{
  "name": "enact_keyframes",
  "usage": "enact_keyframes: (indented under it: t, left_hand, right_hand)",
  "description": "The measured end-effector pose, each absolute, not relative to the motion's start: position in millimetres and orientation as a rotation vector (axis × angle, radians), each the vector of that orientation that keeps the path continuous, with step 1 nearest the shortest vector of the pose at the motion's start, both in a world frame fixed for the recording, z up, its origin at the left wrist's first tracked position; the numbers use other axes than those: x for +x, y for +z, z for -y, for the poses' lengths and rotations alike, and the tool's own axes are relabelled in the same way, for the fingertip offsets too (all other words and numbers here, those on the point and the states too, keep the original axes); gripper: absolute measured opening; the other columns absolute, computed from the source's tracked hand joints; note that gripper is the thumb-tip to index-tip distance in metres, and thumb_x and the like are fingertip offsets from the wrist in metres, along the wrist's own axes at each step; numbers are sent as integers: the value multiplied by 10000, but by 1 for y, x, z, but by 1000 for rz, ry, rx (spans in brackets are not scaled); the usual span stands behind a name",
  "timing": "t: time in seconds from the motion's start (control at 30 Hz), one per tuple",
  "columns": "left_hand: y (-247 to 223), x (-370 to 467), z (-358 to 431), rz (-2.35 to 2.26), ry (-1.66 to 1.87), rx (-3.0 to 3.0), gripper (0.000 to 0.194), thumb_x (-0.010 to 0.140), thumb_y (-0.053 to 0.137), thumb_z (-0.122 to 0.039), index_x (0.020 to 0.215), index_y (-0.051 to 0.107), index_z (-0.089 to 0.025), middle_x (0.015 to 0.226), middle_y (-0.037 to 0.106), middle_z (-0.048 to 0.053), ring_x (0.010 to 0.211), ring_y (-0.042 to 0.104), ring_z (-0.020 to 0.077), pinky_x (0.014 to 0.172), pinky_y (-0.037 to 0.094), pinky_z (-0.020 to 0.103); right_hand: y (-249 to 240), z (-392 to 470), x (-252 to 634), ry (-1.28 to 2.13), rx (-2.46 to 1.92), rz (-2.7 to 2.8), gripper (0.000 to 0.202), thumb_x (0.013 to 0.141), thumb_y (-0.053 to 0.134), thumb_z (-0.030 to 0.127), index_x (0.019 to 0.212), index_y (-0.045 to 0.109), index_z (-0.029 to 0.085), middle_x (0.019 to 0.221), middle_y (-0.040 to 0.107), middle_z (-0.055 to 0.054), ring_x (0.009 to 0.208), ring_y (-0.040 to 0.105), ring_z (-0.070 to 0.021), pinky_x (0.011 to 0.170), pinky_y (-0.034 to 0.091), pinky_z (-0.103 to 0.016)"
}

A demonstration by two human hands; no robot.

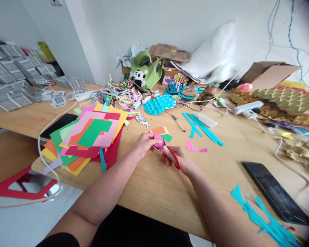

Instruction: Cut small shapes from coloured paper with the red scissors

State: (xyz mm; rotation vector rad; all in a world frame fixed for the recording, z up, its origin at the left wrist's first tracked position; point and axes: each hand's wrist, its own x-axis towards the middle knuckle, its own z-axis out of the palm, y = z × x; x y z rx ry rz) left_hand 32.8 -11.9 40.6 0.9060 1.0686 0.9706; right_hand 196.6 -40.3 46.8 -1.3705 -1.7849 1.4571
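My left hand point(145, 144) pinches a small piece of pinkish-purple paper point(159, 142) above the wooden table. In my right hand point(181, 159) is a pair of scissors with red handles point(175, 158), its blades at the paper's right edge and mostly hidden by my fingers. Just beyond the hands lie small orange paper pieces point(158, 130) and a green paper piece point(167, 137). A pink paper offcut point(195, 146) rests to the right of my right hand.
Coloured paper sheets point(95, 133) are piled at left. Blue strips point(203, 128) and a pen point(179, 123) lie beyond the hands. A phone point(275, 192) and more blue strips point(265, 219) are at right. A green panda bag point(145, 72) and craft bits stand at the back.
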Motion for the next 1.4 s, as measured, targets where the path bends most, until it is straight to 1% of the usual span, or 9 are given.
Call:
enact_keyframes:
  t: [0.43, 0.63, 0.8, 1.07, 1.23, 1.4]
  left_hand:
    - [39, 33, 12, -1063, 968, 911, 103, 623, 691, -191, 665, 660, -102, 594, 607, 18, 468, 504, 66, 399, 360, 175]
    - [39, 32, 11, -1048, 961, 911, 108, 624, 695, -194, 676, 664, -104, 598, 611, 15, 476, 512, 68, 401, 354, 177]
    - [40, 32, 12, -1043, 958, 910, 98, 625, 696, -189, 663, 661, -105, 585, 602, 11, 467, 508, 64, 404, 346, 176]
    - [39, 32, 11, -1041, 957, 894, 122, 609, 718, -203, 659, 661, -108, 590, 607, 19, 476, 513, 67, 407, 339, 175]
    - [38, 32, 11, -1036, 948, 891, 127, 608, 719, -202, 666, 660, -105, 592, 606, 17, 479, 516, 67, 409, 344, 173]
    - [37, 32, 11, -1041, 949, 887, 141, 611, 717, -204, 683, 654, -100, 605, 610, 18, 475, 525, 69, 406, 350, 177]
  right_hand:
    - [45, 40, 196, 1450, -1387, 1772, 556, 798, 484, 679, 622, 555, 156, 463, 502, 12, 432, 414, -96, 423, 278, -220]
    - [45, 41, 195, 1456, -1374, 1751, 566, 795, 471, 692, 631, 554, 157, 467, 510, 16, 426, 409, -91, 431, 294, -219]
    - [45, 41, 195, 1460, -1392, 1739, 569, 810, 457, 687, 644, 564, 154, 464, 510, 13, 421, 402, -90, 417, 286, -215]
    - [44, 41, 194, 1460, -1394, 1745, 576, 823, 437, 685, 642, 576, 156, 451, 509, 11, 420, 424, -96, 421, 314, -217]
    - [43, 41, 195, 1464, -1400, 1734, 572, 821, 443, 683, 635, 573, 158, 435, 503, 16, 400, 404, -90, 413, 301, -216]
    - [45, 42, 195, 1435, -1430, 1725, 594, 786, 462, 713, 612, 562, 154, 421, 488, 17, 375, 368, -78, 395, 279, -211]
